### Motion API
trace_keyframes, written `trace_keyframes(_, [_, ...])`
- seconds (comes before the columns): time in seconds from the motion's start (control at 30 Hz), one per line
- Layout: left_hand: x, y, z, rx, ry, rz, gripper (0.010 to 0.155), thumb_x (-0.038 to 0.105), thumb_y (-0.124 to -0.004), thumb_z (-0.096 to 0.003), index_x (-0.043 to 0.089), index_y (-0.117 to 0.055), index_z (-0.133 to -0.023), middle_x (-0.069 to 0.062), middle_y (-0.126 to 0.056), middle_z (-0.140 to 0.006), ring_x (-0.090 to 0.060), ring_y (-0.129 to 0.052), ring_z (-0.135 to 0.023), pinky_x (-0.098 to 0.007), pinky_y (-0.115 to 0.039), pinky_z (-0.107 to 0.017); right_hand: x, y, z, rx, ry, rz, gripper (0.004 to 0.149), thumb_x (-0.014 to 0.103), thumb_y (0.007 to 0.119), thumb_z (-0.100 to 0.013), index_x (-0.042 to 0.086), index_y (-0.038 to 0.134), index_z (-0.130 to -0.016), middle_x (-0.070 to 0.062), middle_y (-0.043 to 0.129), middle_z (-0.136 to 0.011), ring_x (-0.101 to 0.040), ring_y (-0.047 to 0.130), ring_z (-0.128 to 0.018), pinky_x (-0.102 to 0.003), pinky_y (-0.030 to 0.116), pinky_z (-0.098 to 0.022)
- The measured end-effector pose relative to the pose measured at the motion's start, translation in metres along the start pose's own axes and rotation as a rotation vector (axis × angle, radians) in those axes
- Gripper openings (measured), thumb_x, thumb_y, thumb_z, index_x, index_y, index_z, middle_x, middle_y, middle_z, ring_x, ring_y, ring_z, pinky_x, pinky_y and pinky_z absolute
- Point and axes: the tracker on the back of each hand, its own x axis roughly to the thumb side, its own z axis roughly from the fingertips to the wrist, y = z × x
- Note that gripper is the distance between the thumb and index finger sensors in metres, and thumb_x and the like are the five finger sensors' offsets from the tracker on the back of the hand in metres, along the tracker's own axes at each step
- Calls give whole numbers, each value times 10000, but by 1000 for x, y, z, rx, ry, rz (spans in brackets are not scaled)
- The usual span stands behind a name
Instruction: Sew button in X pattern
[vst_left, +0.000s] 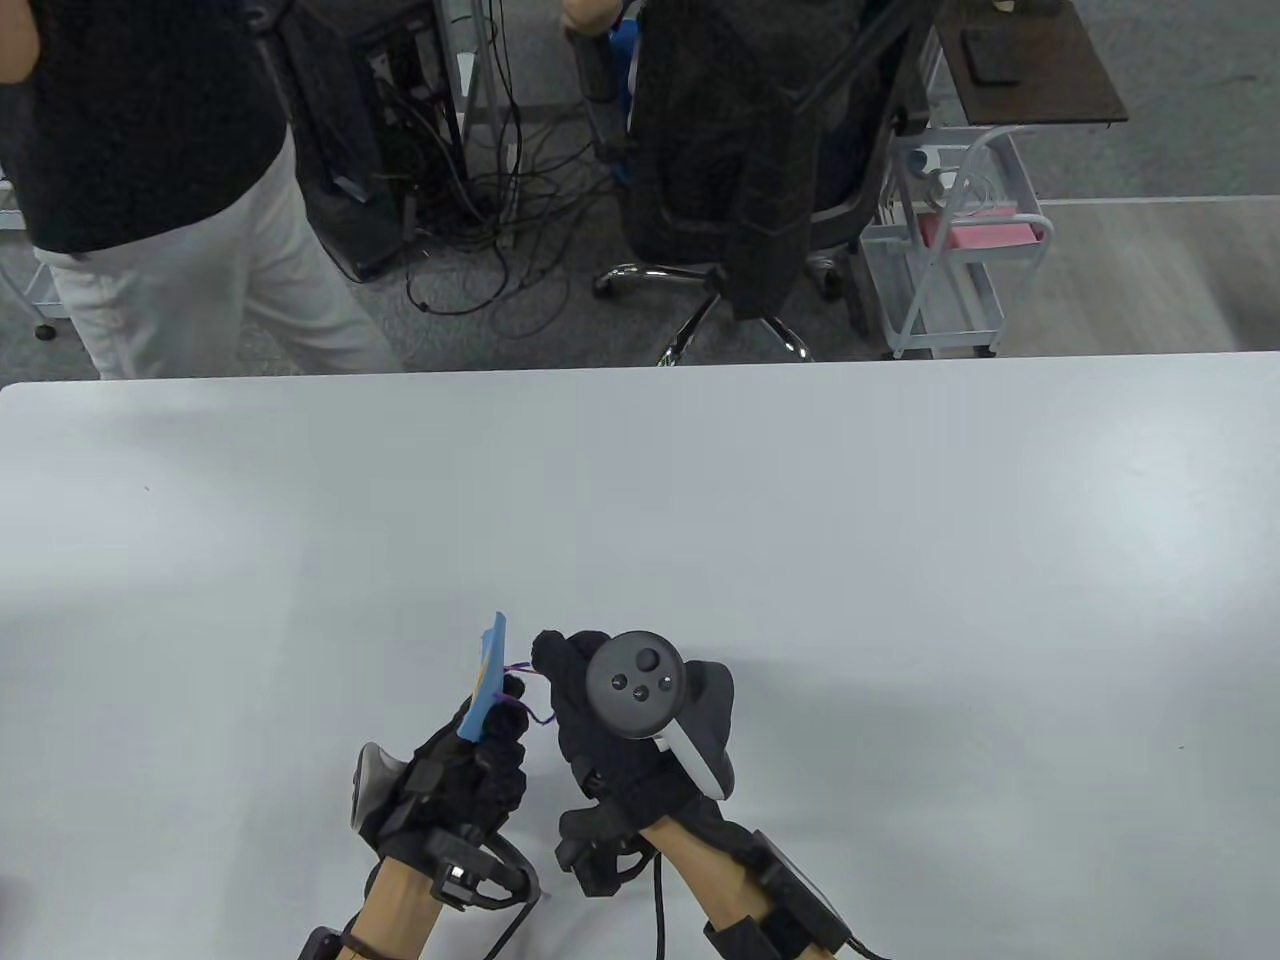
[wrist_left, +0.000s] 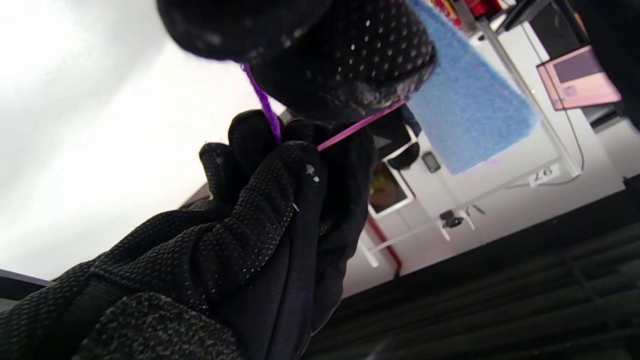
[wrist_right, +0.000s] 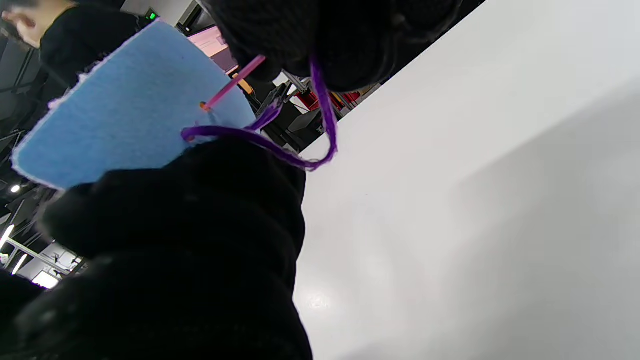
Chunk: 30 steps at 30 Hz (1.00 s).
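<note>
Table view: near the white table's bottom edge, the left hand grips a small blue felt square upright, likely to expose both faces, beside the right hand. Left wrist view: right fingertips pinch a thin pink plastic needle and purple yarn. Right wrist view: needle tip sits in the felt at an orange spot, probably the button, though I cannot confirm.

We cannot make out the button behind the blue felt; the pink needle's rear end vanishes under right-hand fingertips at twelve o'clock.
</note>
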Motion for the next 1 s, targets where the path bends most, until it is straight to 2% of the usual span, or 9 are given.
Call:
trace_keyframes(0.63, [1, -3, -2, -20, 9, -180, 427, 219, -499, -649, -7, -520, -1011, -87, -901, -635, -76, -1001, -279, -139, -894, -166, -7, 1, 0, 27, -35, -112, 450, 180, 713, -576, 228, 653, -1020, -79, 678, -984, -240, 833, -758, -405, 695, -633])
trace_keyframes(0.73, [5, -5, -2, -7, -13, -273, 432, 218, -506, -648, -17, -521, -1010, -96, -903, -639, -71, -1010, -283, -141, -899, -167, -17, 2, -2, 46, -39, -243, 483, 188, 681, -563, 185, 603, -1039, -113, 684, -990, -266, 855, -773, -422, 715, -619])
trace_keyframes(0.83, [14, -8, -1, 31, -67, -448, 431, 213, -527, -641, -27, -549, -998, -114, -917, -635, -76, -1037, -289, -127, -923, -166, -36, 5, -5, 115, -59, -510, 535, 243, 629, -555, 105, 513, -1059, -184, 660, -1001, -343, 840, -805, -477, 695, -617])
trace_keyframes(0.9, [21, -12, 1, 55, -117, -620, 433, 210, -539, -636, -35, -562, -993, -124, -926, -632, -78, -1052, -290, -121, -936, -165, -51, 10, -6, 199, -24, -780, 580, 288, 597, -564, 68, 435, -1076, -241, 601, -1023, -420, 774, -846, -532, 632, -637])
trace_keyframes(0.93, [23, -13, 2, 62, -135, -672, 433, 208, -545, -634, -38, -565, -990, -128, -930, -628, -80, -1058, -289, -118, -941, -162, -56, 13, -6, 233, -8, -854, 612, 332, 580, -569, 61, 395, -1086, -254, 575, -1036, -441, 745, -866, -544, 609, -649])
trace_keyframes(1.0, [29, -19, 4, 88, -196, -849, 434, 205, -558, -628, -45, -585, -982, -137, -940, -615, -83, -1068, -279, -116, -948, -153, -67, 20, -6, 364, 6, -1078, 703, 421, 553, -585, 34, 280, -1105, -306, 464, -1065, -506, 627, -917, -588, 516, -675])
